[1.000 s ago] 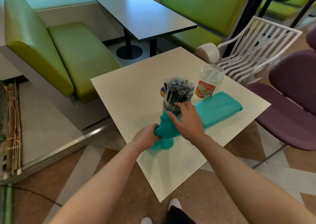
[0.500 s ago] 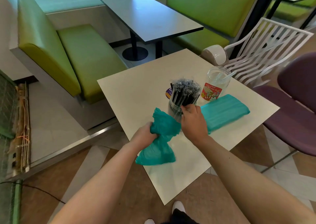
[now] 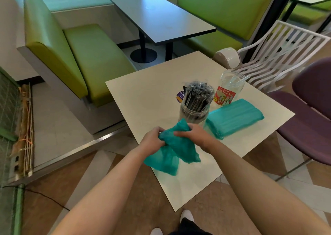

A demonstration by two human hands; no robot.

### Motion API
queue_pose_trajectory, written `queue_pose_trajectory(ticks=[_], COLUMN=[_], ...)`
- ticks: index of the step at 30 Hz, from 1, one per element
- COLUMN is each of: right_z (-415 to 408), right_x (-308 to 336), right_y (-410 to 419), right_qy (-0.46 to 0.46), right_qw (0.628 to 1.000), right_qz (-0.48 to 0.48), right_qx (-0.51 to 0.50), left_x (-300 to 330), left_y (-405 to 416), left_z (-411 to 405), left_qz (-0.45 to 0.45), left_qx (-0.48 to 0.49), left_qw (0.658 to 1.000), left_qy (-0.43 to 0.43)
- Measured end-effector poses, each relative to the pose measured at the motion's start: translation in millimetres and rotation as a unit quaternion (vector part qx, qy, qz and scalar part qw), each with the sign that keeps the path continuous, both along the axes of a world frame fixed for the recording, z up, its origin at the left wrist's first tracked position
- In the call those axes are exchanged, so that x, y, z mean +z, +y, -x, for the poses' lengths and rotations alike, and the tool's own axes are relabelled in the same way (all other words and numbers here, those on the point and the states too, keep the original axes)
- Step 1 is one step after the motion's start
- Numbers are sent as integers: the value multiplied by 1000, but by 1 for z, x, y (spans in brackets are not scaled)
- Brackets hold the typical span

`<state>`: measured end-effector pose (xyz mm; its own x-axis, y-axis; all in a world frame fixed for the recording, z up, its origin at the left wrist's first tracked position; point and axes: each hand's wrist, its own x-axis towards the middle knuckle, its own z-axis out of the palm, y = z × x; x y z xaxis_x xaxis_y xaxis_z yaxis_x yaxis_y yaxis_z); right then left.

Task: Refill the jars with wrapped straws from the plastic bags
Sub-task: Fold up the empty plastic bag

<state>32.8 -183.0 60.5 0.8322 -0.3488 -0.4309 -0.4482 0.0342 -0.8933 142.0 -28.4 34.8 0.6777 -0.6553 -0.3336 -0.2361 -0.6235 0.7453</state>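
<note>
A crumpled, limp teal plastic bag hangs over the near part of the white table. My left hand grips its left side and my right hand grips its top right. Just behind my hands stands a clear jar packed with black wrapped straws. To its right rear is a second clear jar with a red label, holding only a straw or two. A full teal bag lies flat on the table to the right.
A purple chair stands at the table's right, a white slatted chair behind it. A green bench and a dark table lie beyond. A purple round sticker sits behind the full jar.
My right hand left the full jar and came down onto the limp teal bag. Both hands now bunch the bag together in front of the jar.
</note>
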Motion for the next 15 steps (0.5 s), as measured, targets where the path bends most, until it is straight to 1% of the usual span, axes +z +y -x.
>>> queue_pose_trajectory(ticks=[3, 6, 8, 9, 10, 12, 14, 15], right_z=[-1, -3, -2, 0, 2, 7, 13, 14], right_x=[-3, -1, 1, 3, 4, -1, -8, -12], right_y=[-10, -13, -11, -10, -9, -8, -5, -5], right_qy=[-16, -44, -80, -92, -95, -70, 8, 50], right_qw=[995, 973, 950, 947, 953, 980, 996, 997], right_qz=[-26, -47, -117, -147, -158, -145, -86, -66], right_qx=[-96, -222, -277, -272, -239, -120, -23, -5], left_x=[-1, 0, 1, 1, 1, 2, 3, 4], left_y=[7, 10, 11, 11, 11, 11, 11, 12], left_z=[-4, -8, -9, -10, -11, -9, -8, -7], left_qz=[-18, -18, -16, -16, -15, -1, 23, 28], left_qx=[12, 32, 52, 58, 58, 55, 58, 64], left_qw=[1000, 999, 998, 998, 998, 998, 997, 997], left_qy=[-8, 3, 2, -1, -2, 15, 36, 36])
